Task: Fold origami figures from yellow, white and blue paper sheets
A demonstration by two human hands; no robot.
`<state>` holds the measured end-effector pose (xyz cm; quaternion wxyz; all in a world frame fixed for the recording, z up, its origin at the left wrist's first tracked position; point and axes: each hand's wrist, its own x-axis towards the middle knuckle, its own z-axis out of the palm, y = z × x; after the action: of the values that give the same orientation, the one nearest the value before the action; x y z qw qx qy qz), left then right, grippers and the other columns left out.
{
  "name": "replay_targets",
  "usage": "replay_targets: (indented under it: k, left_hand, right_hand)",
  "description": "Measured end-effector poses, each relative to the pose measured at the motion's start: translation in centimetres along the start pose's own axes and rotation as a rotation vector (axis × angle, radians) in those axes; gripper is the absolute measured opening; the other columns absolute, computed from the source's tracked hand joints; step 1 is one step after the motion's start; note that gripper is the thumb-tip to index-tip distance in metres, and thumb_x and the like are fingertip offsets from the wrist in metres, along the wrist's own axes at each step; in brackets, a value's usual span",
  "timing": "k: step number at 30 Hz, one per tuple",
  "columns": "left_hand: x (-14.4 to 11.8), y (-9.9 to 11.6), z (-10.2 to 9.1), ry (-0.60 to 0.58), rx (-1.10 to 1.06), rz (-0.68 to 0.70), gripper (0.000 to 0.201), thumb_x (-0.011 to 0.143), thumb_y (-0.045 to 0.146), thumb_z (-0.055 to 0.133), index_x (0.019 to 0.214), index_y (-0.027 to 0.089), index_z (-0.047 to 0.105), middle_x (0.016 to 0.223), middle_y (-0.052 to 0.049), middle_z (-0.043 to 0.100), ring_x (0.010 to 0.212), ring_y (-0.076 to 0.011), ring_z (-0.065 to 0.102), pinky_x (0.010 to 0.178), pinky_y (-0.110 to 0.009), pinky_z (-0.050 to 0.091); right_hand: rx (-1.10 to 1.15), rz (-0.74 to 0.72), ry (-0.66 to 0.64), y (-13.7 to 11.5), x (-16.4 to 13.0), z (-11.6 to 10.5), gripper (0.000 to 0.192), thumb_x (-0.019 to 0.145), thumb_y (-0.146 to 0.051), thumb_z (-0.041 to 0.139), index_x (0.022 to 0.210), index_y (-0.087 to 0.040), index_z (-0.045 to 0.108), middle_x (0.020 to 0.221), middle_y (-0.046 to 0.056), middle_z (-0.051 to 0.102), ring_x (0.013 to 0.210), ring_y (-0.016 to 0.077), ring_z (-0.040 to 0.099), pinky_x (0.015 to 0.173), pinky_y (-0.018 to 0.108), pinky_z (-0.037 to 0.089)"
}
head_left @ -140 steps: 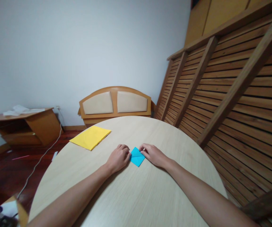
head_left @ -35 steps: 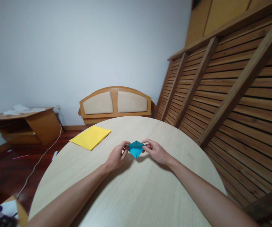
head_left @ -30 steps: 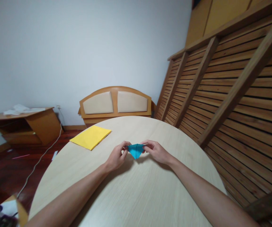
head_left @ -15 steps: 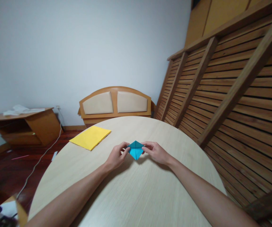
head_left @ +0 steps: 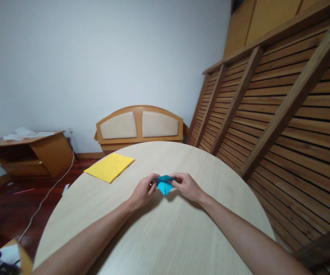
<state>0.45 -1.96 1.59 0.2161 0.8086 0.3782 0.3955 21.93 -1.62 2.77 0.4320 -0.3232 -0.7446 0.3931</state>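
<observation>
head-worn view, forward and down over table (head_left: 170, 236)

The pale, wood-grained tabletop (head_left: 165, 236) is rounded, its far rim curving through twelve o'clock and its six o'clock side cropped. Between ten and eleven o'clock, yellow paper (head_left: 109, 168) lies flat, its nine o'clock corner at the rim.
</observation>
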Motion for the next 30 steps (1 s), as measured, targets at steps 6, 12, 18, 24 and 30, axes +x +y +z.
replay_targets:
  k: [6, 12, 18, 24, 30]
  left_hand:
    - [-0.3, 0.2, -0.2, 0.027, 0.044, 0.079, 0.029, 0.099, 0.026, 0.037, 0.118, 0.021, 0.06, 0.096, -0.007, 0.065, 0.073, -0.0151, 0.059, 0.066, -0.027, 0.049]
    - [-0.3, 0.1, -0.3, 0.022, -0.002, 0.095, 0.031, 0.1, 0.032, 0.038, 0.113, 0.022, 0.065, 0.085, -0.006, 0.059, 0.075, -0.0167, 0.057, 0.064, -0.026, 0.049]
    - [-0.3, 0.9, -0.6, -0.035, -0.111, 0.065, 0.04, 0.103, 0.038, 0.032, 0.113, 0.018, 0.064, 0.088, -0.007, 0.057, 0.073, -0.0146, 0.056, 0.059, -0.022, 0.049]
    - [-0.2, 1.6, -0.6, 0.016, -0.197, -0.01, 0.039, 0.1, 0.044, 0.04, 0.11, 0.016, 0.065, 0.092, -0.007, 0.058, 0.072, -0.0146, 0.056, 0.047, -0.019, 0.046]
    - [-0.2, 1.5, -0.4, 0.04, -0.166, -0.037, 0.031, 0.097, 0.038, 0.046, 0.112, 0.017, 0.063, 0.096, -0.007, 0.062, 0.072, -0.014, 0.057, 0.053, -0.021, 0.049]
  right_hand:
    - [0.108, 0.083, 0.021, -0.3, 0.2, 0.3, 0.03, 0.083, -0.036, 0.064, 0.101, -0.015, 0.077, 0.076, 0.004, 0.072, 0.064, 0.0136, 0.059, 0.063, 0.027, 0.048]
    - [0.153, 0.12, 0.0, 0.2, 0.4, 0.1, 0.031, 0.078, -0.028, 0.063, 0.103, -0.017, 0.077, 0.081, 0.005, 0.075, 0.066, 0.0137, 0.061, 0.065, 0.028, 0.049]
    - [0.109, 0.087, -0.049, -0.5, 0.3, 0.0, 0.036, 0.076, -0.017, 0.055, 0.105, -0.019, 0.077, 0.089, 0.005, 0.075, 0.072, 0.014, 0.061, 0.069, 0.028, 0.048]
    - [0.044, -0.057, -0.101, -0.6, 0.0, -0.5, 0.034, 0.082, -0.021, 0.059, 0.112, -0.021, 0.074, 0.114, 0.009, 0.069, 0.105, 0.0211, 0.062, 0.089, 0.035, 0.048]
    - [0.09, -0.022, -0.061, -0.2, 0.0, -0.2, 0.034, 0.085, -0.036, 0.065, 0.113, -0.019, 0.072, 0.118, 0.012, 0.067, 0.11, 0.0238, 0.062, 0.094, 0.04, 0.049]
